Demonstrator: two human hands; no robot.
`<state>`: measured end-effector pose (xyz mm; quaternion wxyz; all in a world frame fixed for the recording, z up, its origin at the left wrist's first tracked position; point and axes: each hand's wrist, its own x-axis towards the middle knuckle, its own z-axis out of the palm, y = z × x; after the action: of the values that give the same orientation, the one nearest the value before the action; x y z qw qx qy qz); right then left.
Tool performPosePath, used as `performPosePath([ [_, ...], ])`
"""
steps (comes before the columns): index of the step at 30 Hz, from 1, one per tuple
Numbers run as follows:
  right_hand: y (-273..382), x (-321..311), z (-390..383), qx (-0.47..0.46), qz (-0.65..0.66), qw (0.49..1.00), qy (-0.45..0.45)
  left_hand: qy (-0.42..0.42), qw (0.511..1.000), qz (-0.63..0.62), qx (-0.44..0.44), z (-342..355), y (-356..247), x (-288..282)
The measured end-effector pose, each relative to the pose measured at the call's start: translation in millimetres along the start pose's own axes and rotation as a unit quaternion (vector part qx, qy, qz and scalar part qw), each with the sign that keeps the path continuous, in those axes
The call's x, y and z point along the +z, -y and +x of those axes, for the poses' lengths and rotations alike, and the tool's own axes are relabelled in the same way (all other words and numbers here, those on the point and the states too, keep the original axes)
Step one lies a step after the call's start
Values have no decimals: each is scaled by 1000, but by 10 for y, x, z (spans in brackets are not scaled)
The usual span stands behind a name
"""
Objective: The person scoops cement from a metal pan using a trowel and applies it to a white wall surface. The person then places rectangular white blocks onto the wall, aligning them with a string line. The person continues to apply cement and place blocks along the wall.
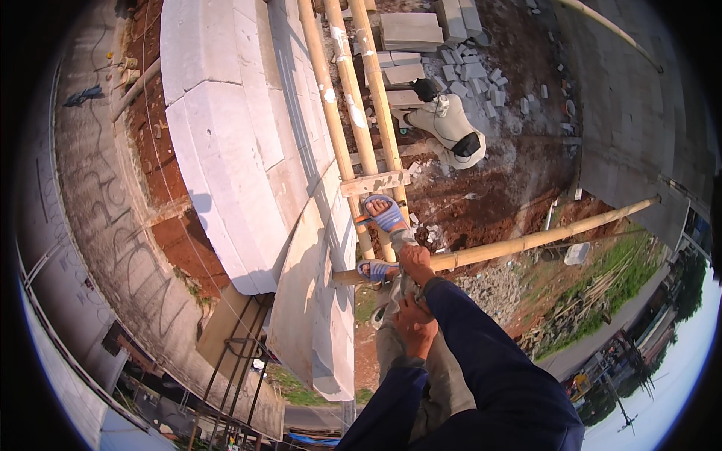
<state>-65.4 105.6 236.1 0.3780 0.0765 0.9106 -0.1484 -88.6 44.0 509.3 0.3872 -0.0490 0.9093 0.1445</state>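
Observation:
My right hand [415, 263] is closed on the grey trouser leg [406, 293] above my feet. My left hand [414, 331] sits just below it, fingers also curled on the trouser fabric. My feet, in blue-grey striped sandals [385, 213], stand on bamboo scaffolding: one near the short wooden crosspiece [372, 184], the other on a horizontal bamboo pole [541, 237]. Three parallel bamboo poles [346, 90] run away from me beside pale block masonry [218, 165].
Far below on red soil, a person [447, 128] in light clothing crouches beside stacked blocks [410, 30] and broken pieces. A concrete wall [632, 98] bounds the right side. A metal rod frame [241, 357] stands lower left; grass and a road [571, 353] lie lower right.

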Motion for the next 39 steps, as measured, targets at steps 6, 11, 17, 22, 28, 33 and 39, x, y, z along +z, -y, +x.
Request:
performPosePath([
  [6, 14, 91, 23, 24, 20, 999, 20, 12, 1000, -8, -4, 21, -3, -7],
  [11, 71, -233, 154, 205, 132, 928, 282, 10, 1000, -9, 24, 24, 54, -10],
  [17, 98, -386, 23, 83, 27, 977, 197, 10, 999, -35, 27, 33, 0, -66],
  [22, -81, -560, -161, -27, 5, 998, 54, 24, 999, -41, 10, 30, 139, 102],
  [28, -141, -958, -166, 36, 136, 990, 1, 21, 995, -90, 28, 62, 162, -41],
  [33, -240, -1550, 436, 226, 298, 914, -160, 35, 997, -69, 15, 89, 130, -124],
  [39, -806, -1785, 1553, 289, 205, 904, -239, 66, 996, -59, -5, 157, 8, -390],
])
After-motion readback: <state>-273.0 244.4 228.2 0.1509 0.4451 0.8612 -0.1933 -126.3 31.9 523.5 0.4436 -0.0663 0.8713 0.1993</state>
